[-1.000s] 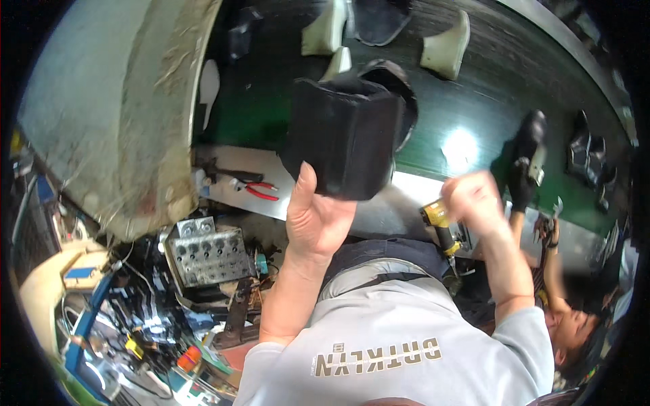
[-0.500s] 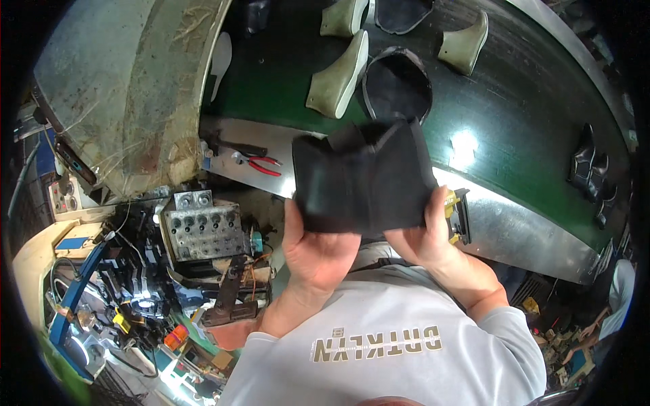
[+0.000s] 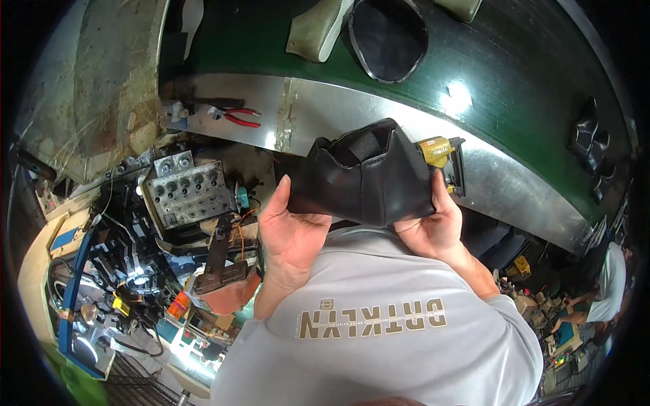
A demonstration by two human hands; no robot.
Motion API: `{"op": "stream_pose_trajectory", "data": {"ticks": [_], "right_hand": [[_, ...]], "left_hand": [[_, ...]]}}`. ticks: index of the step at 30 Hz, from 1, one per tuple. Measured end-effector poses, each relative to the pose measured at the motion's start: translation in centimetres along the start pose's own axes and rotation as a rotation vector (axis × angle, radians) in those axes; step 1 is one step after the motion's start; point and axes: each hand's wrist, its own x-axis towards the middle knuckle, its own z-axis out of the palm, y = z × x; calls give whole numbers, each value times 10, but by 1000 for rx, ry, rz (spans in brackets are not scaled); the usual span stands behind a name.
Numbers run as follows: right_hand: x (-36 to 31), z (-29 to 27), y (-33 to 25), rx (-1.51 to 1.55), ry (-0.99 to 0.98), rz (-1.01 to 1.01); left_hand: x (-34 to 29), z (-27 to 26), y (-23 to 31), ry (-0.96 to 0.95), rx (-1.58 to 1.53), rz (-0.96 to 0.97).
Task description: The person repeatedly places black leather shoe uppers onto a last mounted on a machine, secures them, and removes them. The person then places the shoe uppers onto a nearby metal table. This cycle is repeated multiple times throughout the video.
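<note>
A black leather boot upper (image 3: pixel 382 183), open at the top with a dark lining showing inside, is held up close to my chest. My left hand (image 3: pixel 292 233) supports its left lower edge, thumb raised apart from the leather and fingers partly hidden under it. At the opposite edge, my right hand (image 3: pixel 435 230) grips the upper with the thumb up along its side and the fingers beneath. Another black upper (image 3: pixel 387 44) lies on the green conveyor belt (image 3: pixel 514 101) beyond, beside an olive shoe last (image 3: pixel 315 34).
Red-handled pliers (image 3: pixel 242 120) and a dark hammer (image 3: pixel 227 103) rest on the metal ledge (image 3: pixel 254 101). A yellow staple-gun-like tool (image 3: pixel 437 150) stands right of the upper. A knobbed control box (image 3: pixel 189 193) is at left. Black shoes (image 3: pixel 589 142) sit far right; another person (image 3: pixel 606 284) works beyond.
The boot upper has tilted, so its opening and a side seam show more clearly. My left thumb has come away from the leather. The belt and its contents sit higher in view.
</note>
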Motion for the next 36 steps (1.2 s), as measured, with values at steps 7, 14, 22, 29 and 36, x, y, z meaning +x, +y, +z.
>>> {"op": "stream_pose_trajectory", "data": {"ticks": [7,14,22,29,36], "right_hand": [[38,20,1,268,-59,242],[64,-18,-81,-755,-280,718],[235,-114,-351,-1291,785,-941],[339,-115,-440,-1585,1022,-862],[219,-132,-312,-1373,893,-671]], "left_hand": [[34,20,-28,-335,388,189],[46,30,-3,-351,444,199],[57,14,43,-209,286,294],[42,-5,84,-48,308,439],[6,-14,111,148,443,610]]}}
